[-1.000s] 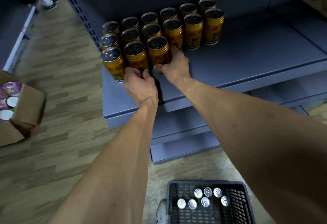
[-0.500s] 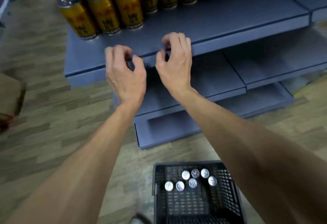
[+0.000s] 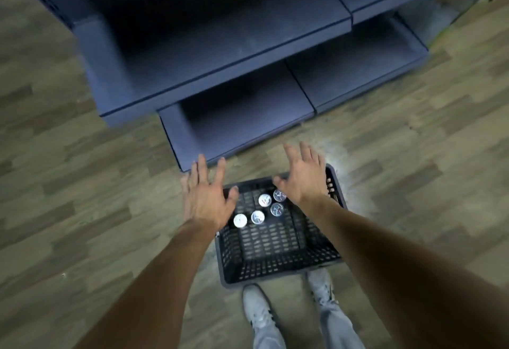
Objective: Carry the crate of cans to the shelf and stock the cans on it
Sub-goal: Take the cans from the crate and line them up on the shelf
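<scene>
Change: both hands are dropping away from the shelf toward the crate since half a second ago; the view is tilting down, and the gold cans on the upper shelf are no longer in frame.
Left hand: hovering palm down over the crate's left far corner, fingers spread and nearly straight, grip wide open and holding nothing.
Right hand: hovering over the crate's far rim, fingers splayed, grip open and holding nothing.
Crate: dark mesh plastic, sitting on the floor in front of the shelf's lowest tier, just ahead of the person's feet.
Cans: five silver tops showing, standing upright in the far left part of the crate; the right hand may be covering others, cannot tell.
Shelf: blue-grey tiers stepping down toward the floor, nothing showing on the visible tiers.
Floor: wood-pattern planks.
Shoes: pale, pointing at the crate's near wall.
</scene>
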`<move>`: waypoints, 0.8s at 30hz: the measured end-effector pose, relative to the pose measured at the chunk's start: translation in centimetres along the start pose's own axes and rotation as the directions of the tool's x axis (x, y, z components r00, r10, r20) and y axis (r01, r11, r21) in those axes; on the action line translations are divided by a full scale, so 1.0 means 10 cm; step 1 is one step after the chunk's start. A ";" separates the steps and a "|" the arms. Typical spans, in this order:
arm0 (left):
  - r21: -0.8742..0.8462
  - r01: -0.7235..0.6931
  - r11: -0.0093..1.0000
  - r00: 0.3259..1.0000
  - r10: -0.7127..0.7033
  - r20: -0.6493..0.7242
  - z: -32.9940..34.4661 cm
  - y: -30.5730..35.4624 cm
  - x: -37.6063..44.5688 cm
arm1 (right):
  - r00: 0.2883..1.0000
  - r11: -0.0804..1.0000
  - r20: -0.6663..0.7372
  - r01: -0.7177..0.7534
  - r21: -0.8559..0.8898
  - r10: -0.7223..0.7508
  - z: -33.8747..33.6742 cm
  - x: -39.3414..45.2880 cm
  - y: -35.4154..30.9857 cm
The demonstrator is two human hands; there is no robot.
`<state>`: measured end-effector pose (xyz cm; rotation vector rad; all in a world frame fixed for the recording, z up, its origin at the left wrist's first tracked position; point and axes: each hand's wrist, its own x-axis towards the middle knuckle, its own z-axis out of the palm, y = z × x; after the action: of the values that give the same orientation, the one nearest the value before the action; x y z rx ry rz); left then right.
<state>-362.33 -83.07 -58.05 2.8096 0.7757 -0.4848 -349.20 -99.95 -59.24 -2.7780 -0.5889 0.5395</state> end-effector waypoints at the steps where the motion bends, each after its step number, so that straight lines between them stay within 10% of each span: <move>1: -0.014 0.014 1.000 0.998 -0.013 0.066 0.22 0.05 -0.05 | 0.998 0.999 0.052 -0.035 -0.017 0.036 0.18 -0.09 0.17; 8: -0.081 0.141 0.987 0.948 -0.111 0.298 1.50 0.32 -0.11 | 0.965 0.982 0.185 -0.187 -0.015 0.187 1.29 -0.29 0.98; 24: -0.148 0.204 0.968 0.938 -0.150 0.312 3.44 1.12 0.66 | 0.909 0.973 0.352 -0.228 -0.032 0.224 3.22 0.32 2.26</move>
<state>-360.02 -98.51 -91.41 2.4349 0.9561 -0.8054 -351.86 -113.37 -96.30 -2.7719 -0.3272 1.1068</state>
